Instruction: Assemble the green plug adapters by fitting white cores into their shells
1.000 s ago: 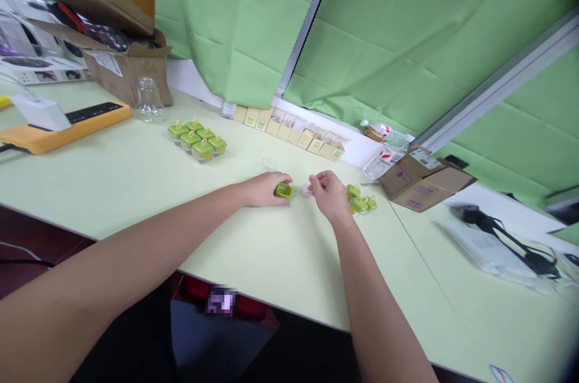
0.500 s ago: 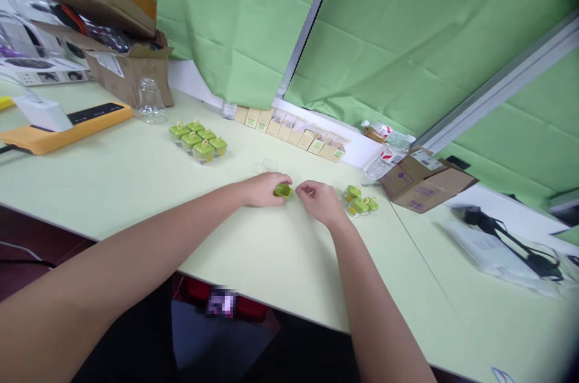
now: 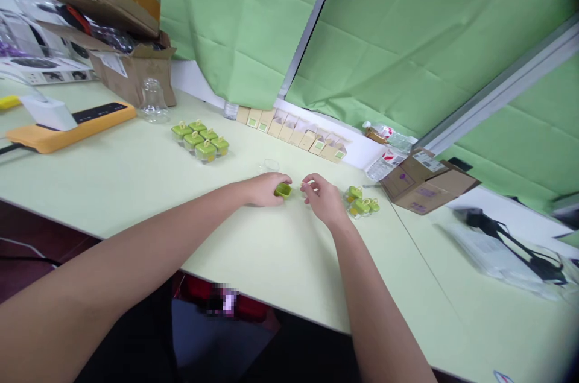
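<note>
My left hand [image 3: 268,189] is closed round a small green lid [image 3: 283,190], its hollow side facing me. Just to the right, my right hand [image 3: 320,196] has its thumb and fingertips pinched together. A tiny pale bit shows at those fingertips, too small to name. A clear plastic cup [image 3: 270,164] lies on the table behind my left hand. Several clear cups with green lids and ring handles [image 3: 201,140] stand grouped at the left. A smaller group of the same cups [image 3: 362,202] sits beside my right wrist.
Small cardboard boxes [image 3: 289,131] line the wall at the back. Plastic bottles [image 3: 389,151] and a carton [image 3: 425,181] are at the right, with a black strap [image 3: 515,244] on plastic bags. At the left are an orange power strip [image 3: 72,126], a clear jar [image 3: 154,99] and open cardboard boxes [image 3: 131,72].
My right hand has drawn slightly away from the green lid, and its fingers have turned upward. The left hand keeps its hold on the lid. The whole view has shifted slightly.
</note>
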Action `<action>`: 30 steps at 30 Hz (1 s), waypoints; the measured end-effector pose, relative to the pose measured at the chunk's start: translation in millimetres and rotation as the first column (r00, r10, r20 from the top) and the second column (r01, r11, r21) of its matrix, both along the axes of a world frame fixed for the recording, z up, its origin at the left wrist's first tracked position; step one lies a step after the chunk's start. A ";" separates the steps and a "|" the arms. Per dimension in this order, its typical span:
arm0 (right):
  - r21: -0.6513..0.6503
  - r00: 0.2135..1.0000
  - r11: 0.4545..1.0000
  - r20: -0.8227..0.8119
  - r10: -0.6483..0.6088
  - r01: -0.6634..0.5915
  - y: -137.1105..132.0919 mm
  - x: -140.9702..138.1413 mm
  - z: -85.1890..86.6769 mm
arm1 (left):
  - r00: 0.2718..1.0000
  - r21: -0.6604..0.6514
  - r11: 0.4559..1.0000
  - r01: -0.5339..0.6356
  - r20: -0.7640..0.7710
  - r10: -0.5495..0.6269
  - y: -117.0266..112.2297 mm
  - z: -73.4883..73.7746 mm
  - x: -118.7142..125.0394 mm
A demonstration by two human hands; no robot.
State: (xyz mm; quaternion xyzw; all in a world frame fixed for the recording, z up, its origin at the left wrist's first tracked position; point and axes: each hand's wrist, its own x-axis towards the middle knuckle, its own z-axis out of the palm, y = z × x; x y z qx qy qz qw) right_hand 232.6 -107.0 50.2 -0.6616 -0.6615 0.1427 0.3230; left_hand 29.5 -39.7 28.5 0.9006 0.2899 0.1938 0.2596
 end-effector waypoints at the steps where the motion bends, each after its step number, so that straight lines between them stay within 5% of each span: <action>1: -0.002 1.000 1.000 -0.014 -0.004 0.004 -0.2 -0.1 0.4 | 1.000 0.001 1.000 0.003 0.001 -0.003 0.4 -0.2 0.0; 7: 0.045 0.999 0.999 -0.042 -0.020 0.021 2.4 0.3 -1.2 | 1.000 0.001 1.000 -0.007 0.031 0.007 1.1 -1.2 -0.4; 13: 0.029 0.967 0.987 -0.199 0.160 -0.157 3.1 -7.7 -5.0 | 0.985 0.043 0.999 0.031 0.167 -0.038 -2.8 1.1 2.3; 24: 0.039 0.929 0.977 0.319 0.187 -0.210 -9.3 -18.1 6.6 | 0.965 0.028 0.995 0.094 0.244 -0.098 -9.0 1.0 6.8; 30: 0.012 0.889 0.980 0.423 0.175 -0.199 -5.2 -20.4 -1.7 | 0.967 0.040 0.995 0.093 0.235 -0.100 -8.6 -1.7 9.7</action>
